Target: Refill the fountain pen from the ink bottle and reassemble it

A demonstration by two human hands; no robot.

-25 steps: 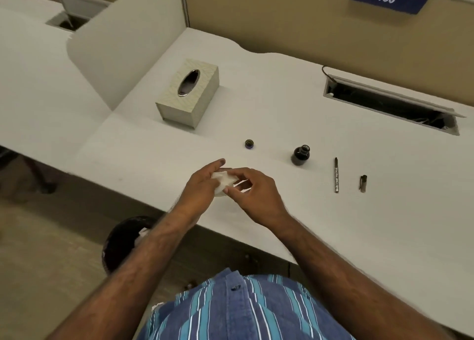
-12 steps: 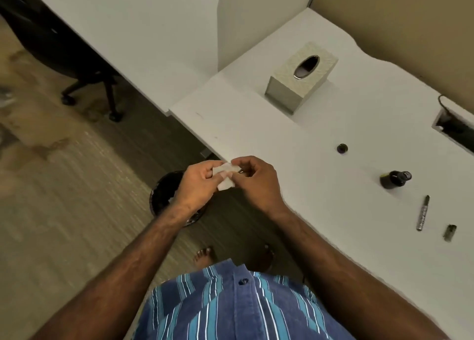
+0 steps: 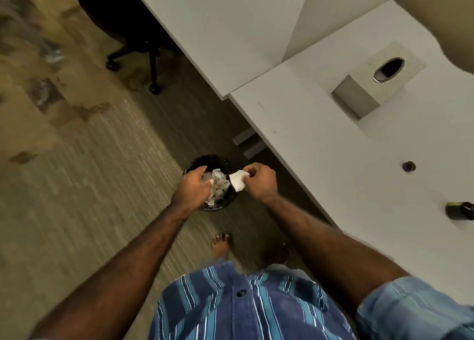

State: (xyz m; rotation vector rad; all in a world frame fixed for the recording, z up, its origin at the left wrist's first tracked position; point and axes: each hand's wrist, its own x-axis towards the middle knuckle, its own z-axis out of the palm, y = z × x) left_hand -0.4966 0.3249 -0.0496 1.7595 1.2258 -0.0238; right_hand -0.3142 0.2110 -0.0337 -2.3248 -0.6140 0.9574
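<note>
My right hand [image 3: 260, 182] pinches a small white tissue [image 3: 237, 181] just off the desk's front edge, above the rim of a black waste bin [image 3: 202, 159] on the floor. My left hand [image 3: 193, 187] hovers palm down over the bin with its fingers loosely curled; what is under it is hidden. The dark ink bottle [image 3: 460, 210] lies at the right edge of the view on the white desk [image 3: 320, 147], its small dark cap [image 3: 408, 166] lying apart from it. No pen parts are in view.
A grey tissue box [image 3: 379, 80] stands further back on the desk. The bin holds crumpled papers [image 3: 219, 186]. A black office chair base [image 3: 151, 57] stands on the carpet under the neighbouring desk. My bare foot [image 3: 220, 244] is near the bin.
My view swung down and left from the desk to the floor. Both hands moved off the desk edge to over the bin, and the left hand has come away from the tissue.
</note>
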